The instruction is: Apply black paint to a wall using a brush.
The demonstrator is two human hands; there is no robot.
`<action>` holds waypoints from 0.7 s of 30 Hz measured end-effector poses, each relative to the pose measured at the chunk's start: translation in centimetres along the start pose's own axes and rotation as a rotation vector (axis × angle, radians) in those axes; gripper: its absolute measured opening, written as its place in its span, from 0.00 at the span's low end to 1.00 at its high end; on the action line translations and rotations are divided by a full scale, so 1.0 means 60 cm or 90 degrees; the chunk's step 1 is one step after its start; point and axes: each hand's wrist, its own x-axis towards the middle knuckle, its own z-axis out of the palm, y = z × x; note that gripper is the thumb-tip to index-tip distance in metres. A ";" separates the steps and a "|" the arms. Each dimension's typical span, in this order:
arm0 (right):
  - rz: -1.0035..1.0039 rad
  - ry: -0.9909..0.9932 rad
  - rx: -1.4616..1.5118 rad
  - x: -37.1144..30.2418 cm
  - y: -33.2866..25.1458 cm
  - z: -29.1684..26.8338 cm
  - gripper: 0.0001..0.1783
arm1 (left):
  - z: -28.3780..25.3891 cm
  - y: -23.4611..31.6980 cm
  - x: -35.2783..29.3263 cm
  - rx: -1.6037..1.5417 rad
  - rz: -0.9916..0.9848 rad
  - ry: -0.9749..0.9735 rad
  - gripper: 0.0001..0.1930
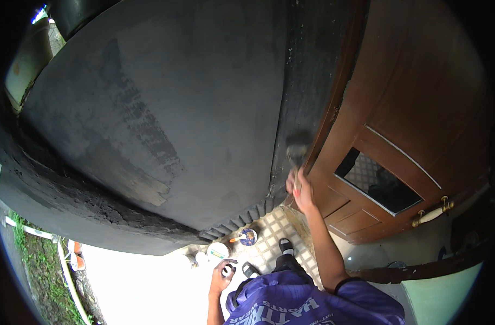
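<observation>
A: Paintbrush (297, 149) — where, held how?
B: At 1 o'clock off frame centre, up against dark grey wall (166, 108), right beside brown door frame (334, 103). Gripped by right hand (299, 187), fingers wrapped tight round handle. Bristles blurred, so no detail on them.

A: Arm pose, rt side?
B: Stretched up and fwd from purple shirt (307, 306) at 5 o'clock, elbow nearly straight, forearm running toward 12. Wrist slightly bent, knuckles facing wall.

A: Left hand?
B: Left hand (222, 276) hangs low at 6 o'clock, arm down by body. Fingers loosely curled, half spread, gripping nothing visible. Nearest to white paint tub (218, 251), seen just above it.

A: Brush axis?
B: Long axis approx. vertical in view, handle down at 6, bristle end up at 12, touching wall strip next to frame.

A: Surface?
B: Wall mostly coated dark grey, w/ streaky darker band and paler bare patch (150, 189) at 9 o'clock of hand. Narrow strip by frame looks darkest.

A: Surroundings?
B: Outdoors by entrance. Brown wooden door (415, 108) at 3 o'clock, w/ small dark window (377, 181) and brass handle (432, 212). Pale tiled floor (274, 233) below, feet in dark sandals (285, 246) on it. Second small tub w/ blue rim (248, 236) beside white one, something orange lying across it. Grass strip (39, 260) at 8 o'clock.
</observation>
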 end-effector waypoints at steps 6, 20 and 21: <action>-0.052 -0.033 -0.113 0.166 -0.024 -0.026 0.22 | 0.026 -0.054 -0.012 0.022 -0.029 0.050 0.11; 0.464 0.085 -0.338 -0.024 0.255 -0.155 0.23 | 0.075 0.012 0.043 -0.029 -0.046 0.029 0.11; 0.391 0.114 -0.335 0.009 0.208 -0.106 0.22 | 0.078 0.019 0.049 -0.029 -0.031 0.032 0.12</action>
